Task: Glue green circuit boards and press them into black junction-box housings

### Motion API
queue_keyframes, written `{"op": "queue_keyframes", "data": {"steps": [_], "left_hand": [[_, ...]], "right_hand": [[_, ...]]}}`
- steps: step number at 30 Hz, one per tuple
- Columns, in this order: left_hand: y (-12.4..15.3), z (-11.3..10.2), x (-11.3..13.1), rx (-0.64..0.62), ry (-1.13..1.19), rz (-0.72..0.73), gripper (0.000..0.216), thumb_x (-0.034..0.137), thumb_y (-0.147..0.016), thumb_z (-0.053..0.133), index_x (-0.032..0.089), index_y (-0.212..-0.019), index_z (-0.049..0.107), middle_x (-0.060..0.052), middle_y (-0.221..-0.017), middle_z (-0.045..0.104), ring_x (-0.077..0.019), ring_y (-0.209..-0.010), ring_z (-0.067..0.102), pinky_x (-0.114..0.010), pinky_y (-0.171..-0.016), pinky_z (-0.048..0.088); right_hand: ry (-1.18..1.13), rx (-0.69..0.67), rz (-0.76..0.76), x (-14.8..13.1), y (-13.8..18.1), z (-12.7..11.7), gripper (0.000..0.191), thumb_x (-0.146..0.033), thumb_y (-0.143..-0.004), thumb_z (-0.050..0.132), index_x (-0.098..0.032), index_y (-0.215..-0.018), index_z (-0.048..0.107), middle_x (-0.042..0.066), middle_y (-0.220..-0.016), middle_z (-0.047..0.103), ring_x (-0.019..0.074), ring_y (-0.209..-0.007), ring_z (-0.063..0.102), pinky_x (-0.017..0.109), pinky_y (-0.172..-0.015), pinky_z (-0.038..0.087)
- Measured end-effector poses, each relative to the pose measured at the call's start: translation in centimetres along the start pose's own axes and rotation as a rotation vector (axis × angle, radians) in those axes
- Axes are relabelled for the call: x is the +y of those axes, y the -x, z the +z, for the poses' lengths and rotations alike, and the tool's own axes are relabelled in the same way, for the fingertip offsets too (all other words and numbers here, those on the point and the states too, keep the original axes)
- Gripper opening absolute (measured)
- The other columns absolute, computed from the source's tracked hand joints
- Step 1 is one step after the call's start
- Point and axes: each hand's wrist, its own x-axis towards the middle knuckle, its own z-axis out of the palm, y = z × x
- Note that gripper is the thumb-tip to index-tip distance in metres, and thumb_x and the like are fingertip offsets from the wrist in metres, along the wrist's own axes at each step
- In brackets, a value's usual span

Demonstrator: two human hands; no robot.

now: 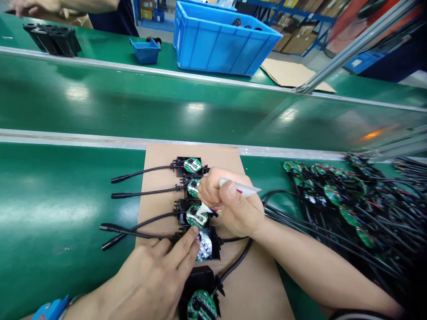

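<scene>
Several black housings with round green circuit boards and black cables lie in a column on a brown cardboard sheet (160, 160). My right hand (233, 204) is closed around a white tube (242, 189), its nozzle down on the third board (196, 216), where white paste shows. My left hand (156, 275) rests on the cardboard with its fingers stretched out, the index fingertip pressing the fourth housing (207, 244). A fifth board (201, 306) lies near the bottom edge. The top two boards (192, 165) sit above my right hand.
A tangled pile of more green boards and black cables (350, 204) lies to the right. Beyond the green conveyor belt (167, 106) stand a large blue bin (220, 40), a small blue tray (145, 51), black parts (53, 40) and another person's arm (50, 5).
</scene>
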Motion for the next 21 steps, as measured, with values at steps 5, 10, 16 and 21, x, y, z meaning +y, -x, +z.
{"op": "queue_keyframes", "data": {"steps": [5, 10, 16, 21], "left_hand": [[0.3, 0.2, 0.2, 0.115, -0.043, 0.016, 0.064, 0.023, -0.080, 0.046, 0.008, -0.142, 0.040, -0.019, -0.149, 0.038, -0.0236, -0.083, 0.065, -0.034, -0.058, 0.055], [0.8, 0.9, 1.3, 0.428, -0.105, 0.138, 0.039, 0.013, -0.085, 0.043, 0.010, -0.118, 0.062, -0.016, -0.128, 0.061, -0.0163, -0.060, 0.062, -0.029, -0.048, 0.051], [1.3, 0.0, 1.7, 0.303, -0.116, 0.196, 0.038, 0.014, -0.090, 0.042, 0.008, -0.123, 0.060, -0.015, -0.126, 0.063, -0.0172, -0.061, 0.063, -0.030, -0.045, 0.052], [1.3, 0.0, 1.6, 0.343, -0.084, 0.168, 0.039, 0.015, -0.090, 0.040, 0.008, -0.121, 0.061, -0.017, -0.125, 0.063, -0.0184, -0.060, 0.063, -0.030, -0.044, 0.051]], "right_hand": [[0.015, -0.019, -0.005, -0.4, 0.1, -0.5, 0.041, -0.050, -0.092, 0.052, -0.019, -0.066, 0.046, -0.005, -0.056, 0.032, 0.0091, -0.049, 0.025, 0.026, -0.046, 0.018], [-0.066, 0.007, 0.089, -2.8, 1.7, 0.5, 0.045, -0.054, -0.090, 0.052, -0.019, -0.063, 0.042, -0.006, -0.054, 0.029, 0.0085, -0.047, 0.024, 0.026, -0.046, 0.019], [-0.005, -0.055, 0.046, -1.7, 3.5, 2.4, 0.044, -0.055, -0.092, 0.045, -0.021, -0.066, 0.041, -0.006, -0.053, 0.027, 0.0095, -0.046, 0.024, 0.027, -0.046, 0.018], [0.112, -0.092, -0.019, -0.7, 3.3, 2.4, 0.044, -0.054, -0.093, 0.043, -0.021, -0.064, 0.039, -0.004, -0.054, 0.031, 0.0098, -0.047, 0.026, 0.027, -0.046, 0.019]]}}
